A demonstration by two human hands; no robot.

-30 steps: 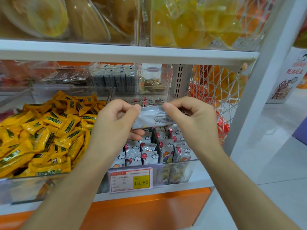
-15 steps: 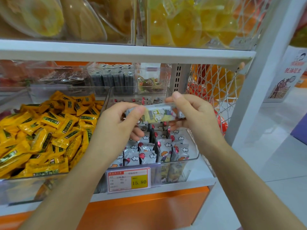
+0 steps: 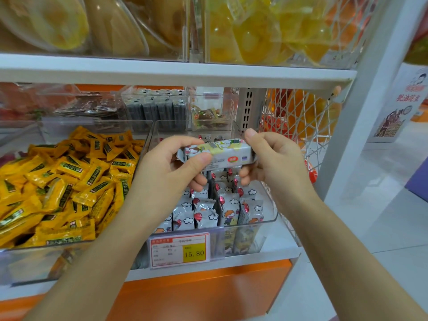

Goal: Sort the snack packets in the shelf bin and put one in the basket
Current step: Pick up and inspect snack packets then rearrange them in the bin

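Price tag (image 3: 180, 251): fixed to the bin front; small print unreadable.
Bin (image 3: 272, 220): clear; cloud-print packets (image 3: 208, 214) stood inside, some hidden behind hands.
Held packet (image 3: 222, 151): above the bin, ends pinched by left hand (image 3: 166, 167) and right hand (image 3: 275, 163).
Left bin: yellow packets (image 3: 69, 181) heaped.

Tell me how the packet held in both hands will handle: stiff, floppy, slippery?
Probably fairly stiff: the snack packet spans straight between the left hand and right hand without sagging. Likely light, since fingertip pinches carry it. Its glossy wrapper may be slippery.
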